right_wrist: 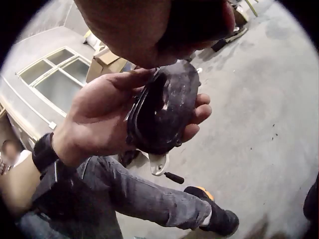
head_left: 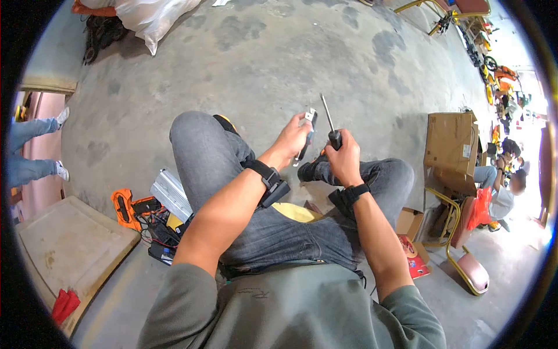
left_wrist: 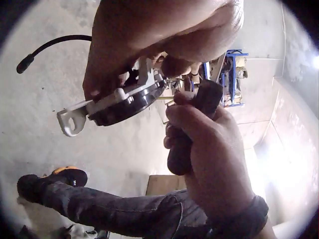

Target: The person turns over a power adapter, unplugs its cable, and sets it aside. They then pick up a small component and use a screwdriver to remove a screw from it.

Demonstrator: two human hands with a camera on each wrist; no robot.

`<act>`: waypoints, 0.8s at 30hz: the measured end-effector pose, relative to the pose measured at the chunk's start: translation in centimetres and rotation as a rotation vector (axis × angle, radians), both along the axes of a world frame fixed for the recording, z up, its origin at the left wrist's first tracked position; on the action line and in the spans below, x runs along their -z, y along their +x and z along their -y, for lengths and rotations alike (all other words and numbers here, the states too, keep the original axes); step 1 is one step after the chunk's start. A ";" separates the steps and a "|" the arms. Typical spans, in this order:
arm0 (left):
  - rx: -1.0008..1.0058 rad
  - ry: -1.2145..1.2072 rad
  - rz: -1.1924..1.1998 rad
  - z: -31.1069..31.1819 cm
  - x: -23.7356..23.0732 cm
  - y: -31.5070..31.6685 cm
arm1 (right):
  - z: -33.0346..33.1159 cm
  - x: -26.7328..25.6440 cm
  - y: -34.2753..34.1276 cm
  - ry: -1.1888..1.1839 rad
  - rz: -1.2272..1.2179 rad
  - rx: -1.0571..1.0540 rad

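My left hand (head_left: 289,142) holds a part with a glossy black oval face (right_wrist: 174,107), like an instrument gauge. The part has a white bracket (left_wrist: 73,119) with a looped lug at one end. A short black cable (left_wrist: 57,41) trails from it in the left wrist view. My right hand (head_left: 347,160) grips a screwdriver by its black handle (head_left: 335,139), with the bare metal shaft (head_left: 326,110) pointing up and away in the head view. Both hands are raised close together in front of my bent legs, over the floor.
An orange tool case (head_left: 123,209) and a silver finned box (head_left: 171,193) lie by my left leg, beside a wooden board (head_left: 70,250). To my right are a cardboard box (head_left: 447,142) and a chair (head_left: 452,224). Other people are at both sides.
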State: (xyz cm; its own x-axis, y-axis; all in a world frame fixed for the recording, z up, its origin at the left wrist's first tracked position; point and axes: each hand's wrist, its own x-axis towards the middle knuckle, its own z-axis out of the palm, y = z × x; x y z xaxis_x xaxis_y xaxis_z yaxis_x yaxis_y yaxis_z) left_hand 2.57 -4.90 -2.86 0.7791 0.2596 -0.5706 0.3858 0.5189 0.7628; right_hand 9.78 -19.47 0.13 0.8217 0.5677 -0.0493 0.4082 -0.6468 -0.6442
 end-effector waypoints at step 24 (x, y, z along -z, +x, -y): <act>-0.319 -0.085 0.033 -3.9 0.2 0.1 | 2.6 4.2 5.1 -0.084 -0.018 0.277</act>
State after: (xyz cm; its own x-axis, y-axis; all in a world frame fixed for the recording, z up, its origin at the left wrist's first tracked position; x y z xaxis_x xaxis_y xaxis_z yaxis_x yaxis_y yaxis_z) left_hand 2.64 -1.04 -3.05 0.6848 0.4458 -0.5764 0.1696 0.6718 0.7211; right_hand 14.88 -22.08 -4.09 0.9436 0.3149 -0.1024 0.1975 -0.7834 -0.5893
